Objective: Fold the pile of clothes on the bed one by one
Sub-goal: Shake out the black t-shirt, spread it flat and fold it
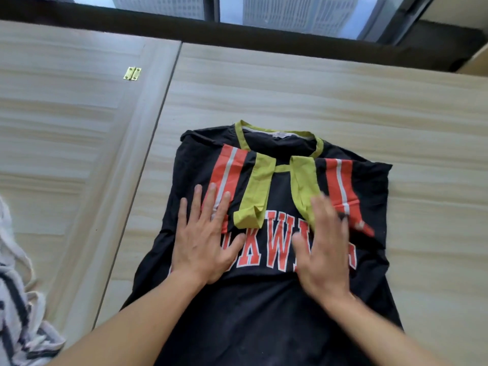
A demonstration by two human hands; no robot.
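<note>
**Where is the shirt lying?**

The black jersey (264, 313) lies face up on the wood-grain surface (317, 101). Its yellow-green collar (277, 133) points away from me. The hem comes toward my body and runs out of the bottom of the view.

**And your hands?**

Both lie flat on it with fingers straight and spread, gripping nothing. My left hand (203, 239) presses the chest to the left of the orange lettering. My right hand (322, 247) presses over the last letters. It is blurred, so I cannot tell just where its fingertips end.

**How do the edges sit?**

Both sleeves are folded inward over the chest. The left cuff (250, 207) lies between my hands, just beside my left fingers. The right cuff (303, 191) reaches my right fingers. The jersey's right edge hangs a little ragged near the shoulder. Its lower left edge comes near the groove (155, 128) between two panels without crossing it.

**How much room is around it?**

Bare board runs from the collar up to the dark sill (237, 30) under the window (290, 11). There is a wide bare stretch on the right. Left of the groove, a small brass hinge (132, 73) sits well apart from the jersey. A striped garment (15, 299) is bunched at the left edge of the view, apart from the jersey and beside my left forearm.
</note>
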